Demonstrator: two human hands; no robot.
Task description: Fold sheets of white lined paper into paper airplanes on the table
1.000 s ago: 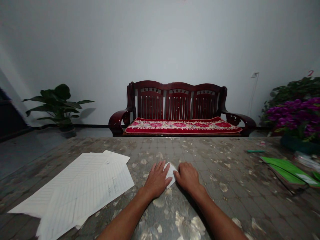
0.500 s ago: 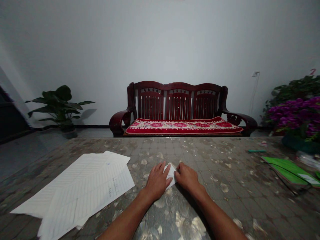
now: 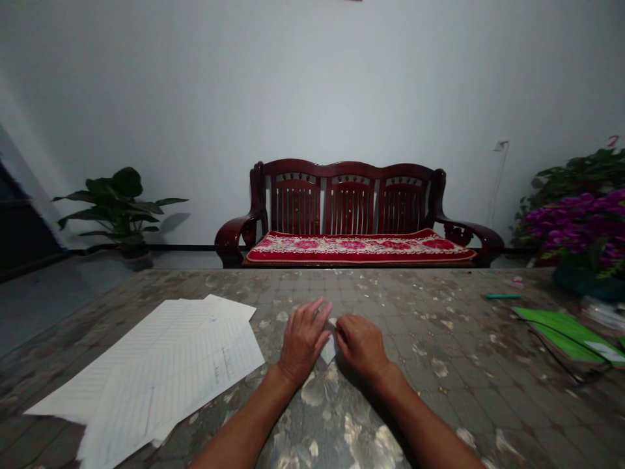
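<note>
From the head view, a small folded white paper (image 3: 328,348) lies on a mottled grey table (image 3: 439,391) between both hands. The open left hand (image 3: 303,342) rests beside it; the curled right hand (image 3: 361,348) perhaps pinches its edge. Loose lined white sheets (image 3: 166,352) lie unfolded at nine o'clock.

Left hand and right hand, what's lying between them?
A small folded piece of white paper lies between the left hand and the right hand, as the head view shows.

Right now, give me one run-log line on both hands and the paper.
left hand: open, beside folded white paper | right hand: over the paper's upper part | lined paper sheets: loose pile to the left on patterned tabletop
</note>
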